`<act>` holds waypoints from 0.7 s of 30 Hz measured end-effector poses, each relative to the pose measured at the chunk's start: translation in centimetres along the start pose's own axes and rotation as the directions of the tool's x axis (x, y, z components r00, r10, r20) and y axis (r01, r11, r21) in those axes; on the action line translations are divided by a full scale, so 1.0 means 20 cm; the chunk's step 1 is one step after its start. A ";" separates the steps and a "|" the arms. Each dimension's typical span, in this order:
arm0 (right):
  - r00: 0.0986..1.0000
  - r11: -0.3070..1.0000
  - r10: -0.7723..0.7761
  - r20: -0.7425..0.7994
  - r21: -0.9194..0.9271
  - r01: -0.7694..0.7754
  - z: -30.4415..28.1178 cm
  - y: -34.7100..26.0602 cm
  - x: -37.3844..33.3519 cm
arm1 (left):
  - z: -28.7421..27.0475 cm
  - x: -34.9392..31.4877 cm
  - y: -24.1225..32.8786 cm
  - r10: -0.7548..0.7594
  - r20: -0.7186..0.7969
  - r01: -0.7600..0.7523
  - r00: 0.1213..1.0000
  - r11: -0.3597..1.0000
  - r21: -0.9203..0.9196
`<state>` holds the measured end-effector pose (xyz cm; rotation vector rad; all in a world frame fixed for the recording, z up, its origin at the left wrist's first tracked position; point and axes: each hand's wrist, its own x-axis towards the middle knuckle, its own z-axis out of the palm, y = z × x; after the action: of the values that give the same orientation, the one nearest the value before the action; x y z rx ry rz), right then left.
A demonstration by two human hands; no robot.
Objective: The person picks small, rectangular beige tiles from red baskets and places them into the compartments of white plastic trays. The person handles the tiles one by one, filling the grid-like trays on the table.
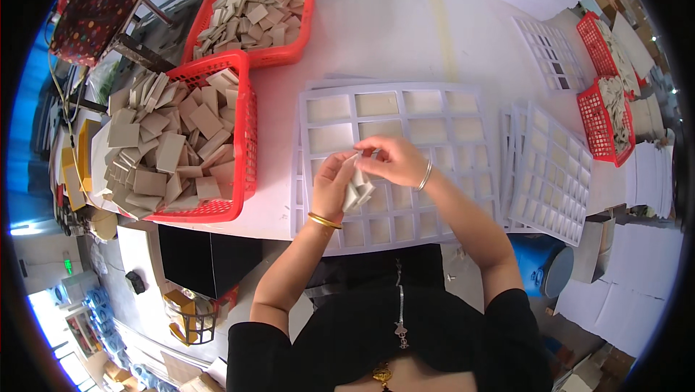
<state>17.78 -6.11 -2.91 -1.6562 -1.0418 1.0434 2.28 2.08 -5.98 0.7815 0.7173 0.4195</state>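
My left hand (331, 188) is closed around a small bunch of pale, flat board pieces (357, 192), their ends fanning out below the fingers. Close against it, my right hand (391, 160) has its thumb and fingers pinched at the top of the bunch; whatever sits between those fingertips is too small to make out. Both hands are over a white grid frame (334, 93) with rows of rectangular cells. Pale pieces fill the cells in view, and my hands hide some cells in the middle. More sheets lie under this frame.
Two red plastic baskets, a near one (247, 138) and a far one (308, 19), hold heaps of pale rectangular pieces at left. To the right lie stacked white grid frames (550, 175) and another grid (548, 52). Smaller red baskets (615, 147) stand at the right edge.
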 end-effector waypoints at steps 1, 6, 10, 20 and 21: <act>0.999 0.999 -0.038 0.039 0.021 0.037 0.00 0.01 0.00 | 0.02 0.01 -0.02 0.040 0.015 -0.041 0.999 0.999 0.033; 0.986 0.939 0.164 0.040 0.300 -0.169 -0.11 -0.04 -0.03 | 0.03 0.03 -0.03 -0.076 0.129 0.090 0.989 0.990 -0.108; 0.982 0.872 0.151 -0.112 0.483 -0.079 -0.07 0.05 -0.03 | 0.03 0.00 -0.01 -0.199 0.272 0.233 0.941 0.968 -0.098; 0.965 0.953 -0.174 -0.197 -0.281 0.114 -0.25 0.21 -0.17 | -0.15 0.04 0.09 0.095 0.118 -0.134 0.988 0.910 0.393; 0.976 0.960 -0.137 -0.171 -0.266 0.088 -0.25 0.21 -0.17 | -0.19 0.05 0.11 0.146 0.204 -0.242 0.968 0.758 0.605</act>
<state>22.19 -11.50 -5.05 -1.8383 -1.1676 0.6838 0.15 5.87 -6.65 1.5215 0.6405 0.3018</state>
